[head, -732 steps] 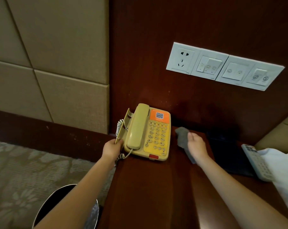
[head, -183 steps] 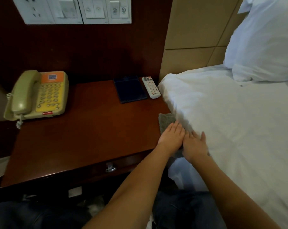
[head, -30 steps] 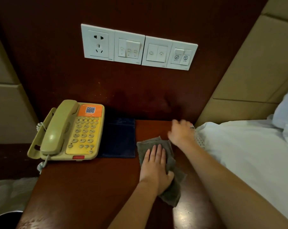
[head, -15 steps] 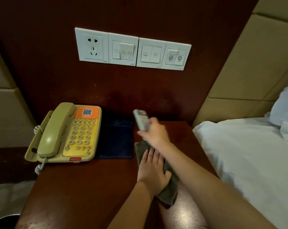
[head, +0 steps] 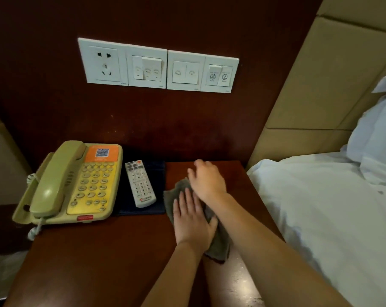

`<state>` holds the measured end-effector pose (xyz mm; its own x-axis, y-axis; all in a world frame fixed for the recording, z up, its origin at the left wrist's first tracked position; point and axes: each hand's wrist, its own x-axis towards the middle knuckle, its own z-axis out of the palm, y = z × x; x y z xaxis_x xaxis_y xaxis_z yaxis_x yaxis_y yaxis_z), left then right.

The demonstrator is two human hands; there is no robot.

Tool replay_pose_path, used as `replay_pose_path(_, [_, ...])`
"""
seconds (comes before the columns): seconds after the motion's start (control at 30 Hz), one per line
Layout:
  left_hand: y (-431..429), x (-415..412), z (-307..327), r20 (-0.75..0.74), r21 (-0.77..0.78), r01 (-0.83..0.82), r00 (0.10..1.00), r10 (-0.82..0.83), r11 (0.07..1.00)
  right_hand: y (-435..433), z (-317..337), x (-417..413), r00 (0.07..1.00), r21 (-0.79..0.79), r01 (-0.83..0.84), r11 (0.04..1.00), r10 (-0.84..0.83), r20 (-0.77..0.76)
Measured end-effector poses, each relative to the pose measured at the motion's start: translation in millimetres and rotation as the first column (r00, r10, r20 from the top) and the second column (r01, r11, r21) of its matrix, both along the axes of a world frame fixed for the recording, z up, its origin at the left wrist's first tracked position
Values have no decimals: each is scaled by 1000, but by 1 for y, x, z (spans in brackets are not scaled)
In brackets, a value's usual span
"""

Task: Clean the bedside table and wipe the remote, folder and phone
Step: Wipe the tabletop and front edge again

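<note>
Remote [head: 140, 183] on folder [head: 160, 189], left of fingers [head: 182, 201]

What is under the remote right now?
The remote lies face up on the dark folder, which rests on the bedside table beside the phone. The folder's cover directly beneath the remote is hidden, so anything there cannot be seen.

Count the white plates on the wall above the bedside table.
4, in one row: socket plate far left, triple switch plate next, double switch plate third, icon switch plate far right. None seems hidden.
</note>
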<state>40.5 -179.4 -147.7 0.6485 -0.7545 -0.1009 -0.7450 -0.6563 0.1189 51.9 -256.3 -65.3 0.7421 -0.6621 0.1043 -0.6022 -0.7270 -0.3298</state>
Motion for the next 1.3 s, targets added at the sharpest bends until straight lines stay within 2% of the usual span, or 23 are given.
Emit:
replay_pose_path(0.1, [-17, -1, 5, 1, -40, -148, 989, 148, 988, -38, -16, -36, 998, 4, 65, 998, -65, -1])
replay_pose_path(0.2, [-41, 9, 4, -9, -70, -173, 985, 172, 983, -57, -44, -66, 992, -50, -87, 995, 82, -99])
replay_pose_path(0.3, [-68, 24, 3, 21, -14, -118, 993, 118, 993, -65, -63, -73, 969, -142, -206, 968, 181, -170])
replay_pose_path(0.4, [-98, 33, 6, 37, 6, -14, 999, 14, 1000, -85, -72, -67, 978, -279, -151, 948, 103, -179])
replay_pose_path(0.5, [-133, 40, 4, 53, 14, 81, 995, -82, 997, -113, -76, -63, 986, -333, -51, 942, -5, -165])
replay_pose_path(0.6, [-168, 40, 5, 39, 41, 194, 980, -195, 980, -141, -75, -64, 968, -397, -100, 913, -4, -252])
replay_pose_path(0.7, [-188, 37, 8, 51, 89, 271, 960, -277, 958, -157, -69, -70, 932, -406, -142, 903, -16, -363])
replay_pose_path(0.93, [-190, 32, 8, 95, 156, 352, 925, -369, 923, -146, -62, -73, 860, -425, -163, 891, -83, -504])
replay_pose_path(1.3, [-130, -52, 7, 69, 150, 512, 848, -526, 846, -73, -51, -166, 820, -267, -71, 961, -96, -565])
